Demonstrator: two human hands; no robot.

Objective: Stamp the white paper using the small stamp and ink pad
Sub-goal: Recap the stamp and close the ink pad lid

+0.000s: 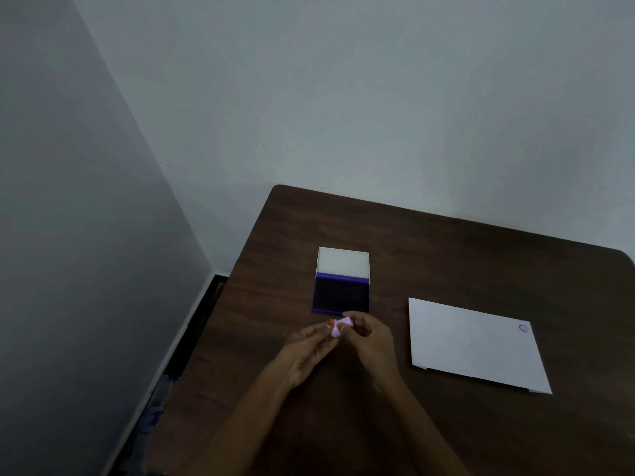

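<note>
One dark wooden counter [446,255] fills the lower right of the view, pushed into a corner of two plain grey walls [343,97]. Three loose things are in play: one ink pad, one small stamp and one sheet of white paper.

The ink pad [341,295] lies open near the middle of the counter, its white lid [343,262] tipped up at the far side and the dark inked face bare toward the person. Just on the near side of it, both hands meet above the counter. The left hand [305,348] and the right hand [369,338] are each curled, fingertips pinched from opposite sides on the small stamp [338,329], a pale lilac piece held between them, clear of the pad's front edge.

The white paper [477,345] lies flat to the right, apart from the hands and the pad, with nothing between. It carries one small round purple mark [522,327] near its far right corner.

A dark strip of floor [192,324] shows left of the counter.
</note>
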